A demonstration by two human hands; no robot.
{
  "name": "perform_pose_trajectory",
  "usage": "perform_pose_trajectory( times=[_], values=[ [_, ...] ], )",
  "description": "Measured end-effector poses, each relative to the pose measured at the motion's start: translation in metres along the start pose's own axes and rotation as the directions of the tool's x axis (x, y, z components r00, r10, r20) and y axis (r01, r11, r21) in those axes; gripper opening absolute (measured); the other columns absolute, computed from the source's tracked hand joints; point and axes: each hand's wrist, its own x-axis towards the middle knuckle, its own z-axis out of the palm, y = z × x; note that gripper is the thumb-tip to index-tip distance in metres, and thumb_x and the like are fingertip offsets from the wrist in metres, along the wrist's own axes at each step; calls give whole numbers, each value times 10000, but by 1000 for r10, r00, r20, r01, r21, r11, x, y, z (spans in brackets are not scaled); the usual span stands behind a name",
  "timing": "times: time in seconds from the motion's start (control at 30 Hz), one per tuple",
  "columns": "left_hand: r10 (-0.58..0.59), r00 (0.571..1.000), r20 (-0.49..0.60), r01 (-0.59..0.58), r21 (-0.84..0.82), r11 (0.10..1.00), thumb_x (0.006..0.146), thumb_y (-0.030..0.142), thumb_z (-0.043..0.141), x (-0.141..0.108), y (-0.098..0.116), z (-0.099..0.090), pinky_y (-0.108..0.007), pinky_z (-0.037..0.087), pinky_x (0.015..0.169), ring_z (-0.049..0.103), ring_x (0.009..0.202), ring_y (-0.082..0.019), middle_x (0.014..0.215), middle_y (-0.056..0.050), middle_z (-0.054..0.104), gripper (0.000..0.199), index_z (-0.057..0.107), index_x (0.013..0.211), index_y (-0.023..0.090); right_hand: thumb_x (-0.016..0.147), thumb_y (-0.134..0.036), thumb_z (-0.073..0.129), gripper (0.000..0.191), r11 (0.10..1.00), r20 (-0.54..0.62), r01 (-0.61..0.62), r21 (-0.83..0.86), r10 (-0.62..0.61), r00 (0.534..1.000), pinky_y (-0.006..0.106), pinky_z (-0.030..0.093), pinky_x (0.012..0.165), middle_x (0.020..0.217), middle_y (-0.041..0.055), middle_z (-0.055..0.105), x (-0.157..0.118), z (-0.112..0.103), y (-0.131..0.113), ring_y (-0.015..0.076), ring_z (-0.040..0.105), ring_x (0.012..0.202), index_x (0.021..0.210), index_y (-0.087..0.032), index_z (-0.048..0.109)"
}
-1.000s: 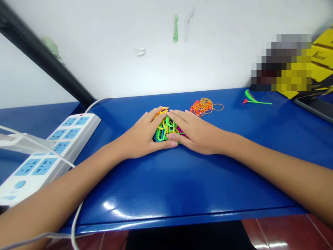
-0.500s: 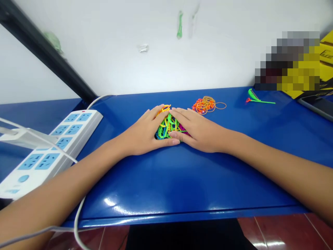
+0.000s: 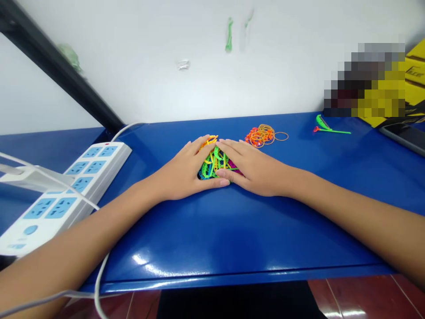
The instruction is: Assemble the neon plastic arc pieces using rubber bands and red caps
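Observation:
A heap of small plastic pieces (image 3: 215, 163), green, yellow, blue, orange and magenta, lies on the blue table (image 3: 206, 235). My left hand (image 3: 184, 170) cups its left side, and my right hand (image 3: 259, 168) cups its right side. The fingertips meet beyond the heap and the thumbs overlap on its near side. Parts of the heap are hidden under both palms. Just past my right hand sits a pile of orange-red pieces with tan rubber bands (image 3: 260, 135). Farther right lie a green piece (image 3: 322, 122) and a thin green stick with a red end (image 3: 335, 131).
At the left is a white power strip (image 3: 96, 177) with a plugged-in white adapter and cables. A phone (image 3: 407, 135) and yellow boxes (image 3: 415, 73) are at the right. A white wall stands behind the table, with a black bar crossing at the upper left.
The whole view has shifted down slightly. Both hands keep the same place around the heap.

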Motion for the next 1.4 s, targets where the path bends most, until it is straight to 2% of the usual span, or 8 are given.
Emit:
perform_pose_trajectory(
  times=[0.1,0.4,0.63,0.83,0.93,1.17,1.4],
  values=[
    [-6,1000,-1,6,-5,1000,887,893,533,0,0,0,-589,240,1337,263,1636,-411,1773,-146,291,1054,321,1698,254,1095,-611,404,742,1000,-12,16,-4,-16,1000,639,354,1271,1676,238,456,0,0,1,397,429,1563,1640,-109,432],
    [-6,1000,5,6,24,1000,901,884,524,0,0,1,-557,222,1347,241,1644,-395,1775,-177,270,1077,323,1697,187,1093,-606,415,773,1000,11,-12,-9,12,1000,654,328,1281,1696,271,406,0,0,0,420,401,1576,1645,-64,411],
    [4,1000,-12,-4,-20,1000,892,871,560,0,-1,1,-567,233,1345,267,1633,-406,1767,-145,299,1038,337,1694,251,1097,-618,389,765,1000,8,-5,-18,5,1000,621,340,1284,1688,250,431,-1,-1,-1,403,418,1569,1644,-83,416],
    [4,1000,-10,-4,-24,1000,888,869,568,0,-1,1,-584,236,1339,268,1627,-434,1763,-179,297,1061,347,1690,210,1091,-588,437,780,1000,35,-24,6,24,999,634,315,1297,1697,277,402,0,-4,-3,409,384,1588,1647,-42,398],
    [1,1000,-5,-1,-12,1000,895,872,552,0,0,0,-594,236,1335,268,1628,-430,1770,-169,287,1049,338,1692,225,1094,-598,419,801,1000,28,-19,-3,19,999,637,319,1294,1690,289,406,0,-2,-2,414,392,1582,1641,-15,399],
    [8,1000,-3,-8,10,1000,905,864,546,0,0,0,-580,234,1336,259,1637,-406,1771,-171,287,1045,322,1696,219,1096,-606,407,762,1000,11,-6,-3,6,1000,660,337,1273,1692,261,421,-1,0,0,418,415,1569,1647,-81,412],
    [8,1000,-8,-8,7,1000,903,862,551,0,0,1,-561,238,1341,267,1633,-406,1767,-175,292,1057,333,1693,196,1096,-600,411,793,1000,23,-11,-17,12,1000,636,327,1287,1683,288,418,0,-1,-1,418,407,1571,1640,-23,404]
  ],
)
